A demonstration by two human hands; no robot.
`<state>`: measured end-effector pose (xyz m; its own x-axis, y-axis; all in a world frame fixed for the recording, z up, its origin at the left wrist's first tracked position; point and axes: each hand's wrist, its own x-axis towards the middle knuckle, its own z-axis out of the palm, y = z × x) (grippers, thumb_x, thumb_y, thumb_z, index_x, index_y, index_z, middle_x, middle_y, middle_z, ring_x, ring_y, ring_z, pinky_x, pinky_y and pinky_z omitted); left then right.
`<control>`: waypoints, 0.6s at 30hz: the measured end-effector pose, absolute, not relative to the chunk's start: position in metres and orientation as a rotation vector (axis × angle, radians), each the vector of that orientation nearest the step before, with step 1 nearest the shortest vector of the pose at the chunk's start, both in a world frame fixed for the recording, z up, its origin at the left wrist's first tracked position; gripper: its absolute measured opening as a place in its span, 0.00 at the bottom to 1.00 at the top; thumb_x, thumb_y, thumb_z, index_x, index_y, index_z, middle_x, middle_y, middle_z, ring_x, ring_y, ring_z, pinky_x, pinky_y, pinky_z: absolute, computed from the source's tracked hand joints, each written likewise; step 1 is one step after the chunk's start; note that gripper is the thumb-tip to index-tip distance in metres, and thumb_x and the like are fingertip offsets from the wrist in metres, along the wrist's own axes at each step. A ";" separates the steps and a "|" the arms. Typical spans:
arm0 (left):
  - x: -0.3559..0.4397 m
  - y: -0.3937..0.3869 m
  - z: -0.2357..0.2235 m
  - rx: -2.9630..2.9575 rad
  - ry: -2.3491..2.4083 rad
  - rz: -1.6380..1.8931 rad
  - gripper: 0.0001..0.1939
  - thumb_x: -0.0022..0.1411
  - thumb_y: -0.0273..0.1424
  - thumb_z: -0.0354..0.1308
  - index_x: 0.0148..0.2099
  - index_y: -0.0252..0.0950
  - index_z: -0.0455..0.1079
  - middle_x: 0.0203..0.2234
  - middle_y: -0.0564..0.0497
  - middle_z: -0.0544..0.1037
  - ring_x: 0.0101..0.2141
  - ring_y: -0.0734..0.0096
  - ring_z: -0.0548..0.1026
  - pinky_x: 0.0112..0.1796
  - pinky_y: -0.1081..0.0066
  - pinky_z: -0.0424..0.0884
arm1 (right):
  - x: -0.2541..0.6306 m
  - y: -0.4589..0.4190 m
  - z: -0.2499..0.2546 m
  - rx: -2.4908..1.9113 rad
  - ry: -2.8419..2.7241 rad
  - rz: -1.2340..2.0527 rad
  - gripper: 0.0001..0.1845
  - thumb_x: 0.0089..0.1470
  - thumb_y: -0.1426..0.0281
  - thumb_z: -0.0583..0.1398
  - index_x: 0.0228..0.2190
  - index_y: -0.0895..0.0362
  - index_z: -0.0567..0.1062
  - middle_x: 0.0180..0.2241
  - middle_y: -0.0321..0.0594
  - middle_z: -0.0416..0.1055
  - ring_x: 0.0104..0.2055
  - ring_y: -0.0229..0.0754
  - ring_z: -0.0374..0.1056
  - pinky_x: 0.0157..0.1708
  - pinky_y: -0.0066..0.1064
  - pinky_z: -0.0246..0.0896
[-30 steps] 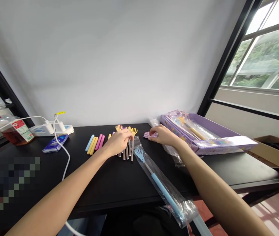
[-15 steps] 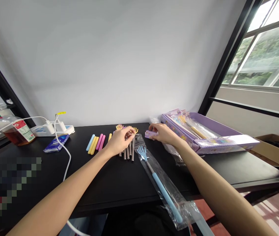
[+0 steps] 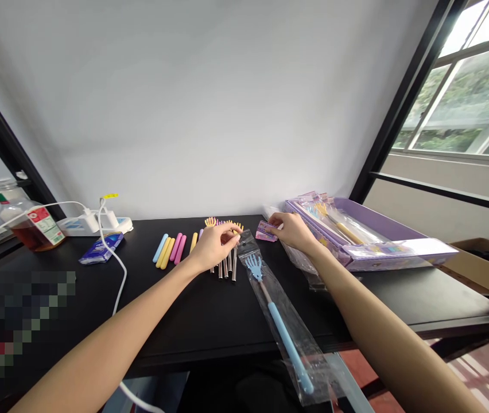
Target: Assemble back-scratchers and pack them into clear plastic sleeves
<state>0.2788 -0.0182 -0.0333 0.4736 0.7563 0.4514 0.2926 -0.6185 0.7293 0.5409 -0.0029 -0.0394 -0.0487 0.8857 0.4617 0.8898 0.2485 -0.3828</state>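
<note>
My left hand (image 3: 214,248) pinches the top edge of a clear plastic bag (image 3: 279,287). Inside that bag lies a blue back scratcher (image 3: 288,338), claw end toward the wall, handle reaching past the table's front edge. Between the thumb and fingers of my right hand (image 3: 294,232) is a small purple printed card (image 3: 266,231), held just right of the bag's mouth. Behind and under my left hand are several metal back scratcher rods (image 3: 226,269) with coloured claws, partly hidden. Loose yellow handles (image 3: 165,252), pink handles (image 3: 178,248) and a blue handle (image 3: 160,248) lie left of it.
A purple display box (image 3: 399,258) with bagged back scratchers stands at the right, more plastic bags (image 3: 298,261) beside it. At left are a power strip (image 3: 76,225), white cable (image 3: 121,287), blue packet (image 3: 101,248) and bottle (image 3: 33,226). A cardboard box (image 3: 485,267) sits far right.
My left fingers have moved slightly right and now grip the bag's top edge. The card in my right hand has turned so more of its printed face shows.
</note>
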 end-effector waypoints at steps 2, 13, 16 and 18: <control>0.279 -0.018 -0.033 2.161 0.875 1.053 0.06 0.63 0.30 0.58 0.40 0.37 0.76 0.29 0.50 0.83 0.32 0.65 0.83 0.38 0.69 0.77 | 0.541 -0.002 -0.039 -1.602 -1.905 -0.062 0.07 0.52 0.65 0.66 0.30 0.56 0.81 0.35 0.45 0.81 0.40 0.51 0.75 0.40 0.36 0.64; 0.282 -0.007 -0.043 1.780 0.808 1.019 0.20 0.60 0.47 0.66 0.40 0.33 0.77 0.34 0.44 0.84 0.38 0.59 0.83 0.41 0.64 0.79 | 0.509 -0.041 -0.004 -0.946 -1.796 0.682 0.18 0.52 0.55 0.68 0.35 0.57 0.83 0.36 0.45 0.82 0.38 0.48 0.76 0.37 0.38 0.69; 0.282 -0.006 -0.043 1.650 0.766 0.989 0.27 0.55 0.51 0.69 0.43 0.32 0.77 0.34 0.43 0.84 0.39 0.58 0.83 0.43 0.63 0.79 | 0.502 -0.047 -0.002 -0.917 -1.922 0.646 0.15 0.56 0.61 0.66 0.40 0.56 0.84 0.39 0.45 0.82 0.40 0.48 0.77 0.38 0.38 0.70; 0.282 -0.006 -0.043 1.584 0.732 0.982 0.30 0.52 0.52 0.71 0.44 0.31 0.78 0.34 0.43 0.84 0.40 0.58 0.83 0.46 0.61 0.78 | 0.500 -0.046 -0.004 -0.914 -1.972 0.496 0.12 0.57 0.64 0.65 0.42 0.56 0.83 0.39 0.43 0.82 0.39 0.46 0.76 0.39 0.37 0.69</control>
